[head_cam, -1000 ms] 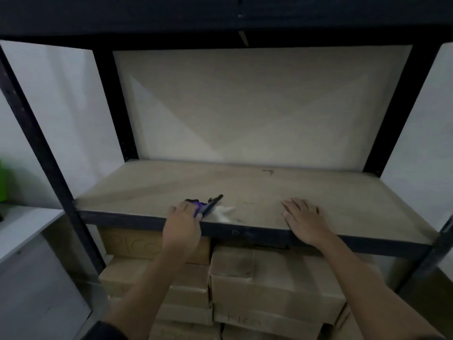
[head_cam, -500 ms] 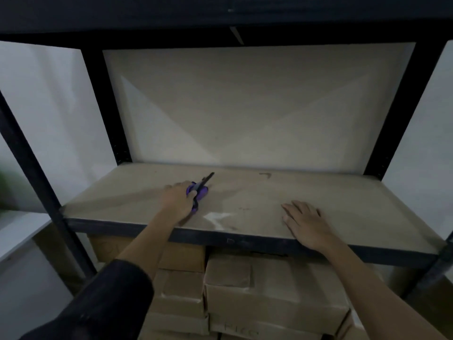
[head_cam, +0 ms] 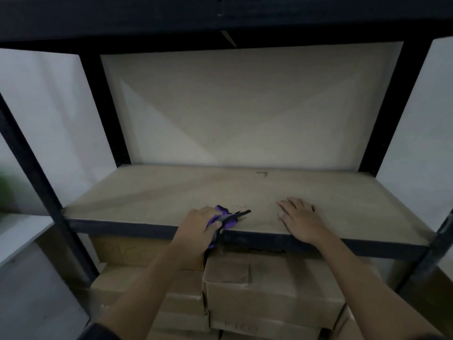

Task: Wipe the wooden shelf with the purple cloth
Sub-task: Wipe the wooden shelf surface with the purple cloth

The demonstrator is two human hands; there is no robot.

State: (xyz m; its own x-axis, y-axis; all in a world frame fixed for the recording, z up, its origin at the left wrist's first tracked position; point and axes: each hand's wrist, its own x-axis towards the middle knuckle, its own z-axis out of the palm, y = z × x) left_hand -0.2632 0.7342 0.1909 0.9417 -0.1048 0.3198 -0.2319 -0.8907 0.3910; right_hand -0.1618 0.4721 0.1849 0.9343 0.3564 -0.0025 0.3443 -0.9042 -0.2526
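The wooden shelf is a pale board in a black metal frame, filling the middle of the view. My left hand grips the purple cloth at the shelf's front edge, left of centre; a dark strip of the cloth sticks out to the right and some hangs over the edge. My right hand lies flat on the board, fingers spread, just right of the cloth and holding nothing.
Black uprights stand at the shelf corners and a dark upper shelf hangs overhead. Stacked cardboard boxes sit below the shelf. A white surface lies at the lower left.
My left hand pushed the cloth back into the shelf, then pulled it forward and rightward to the front edge. The white smear on the board is gone. My right hand stayed put.
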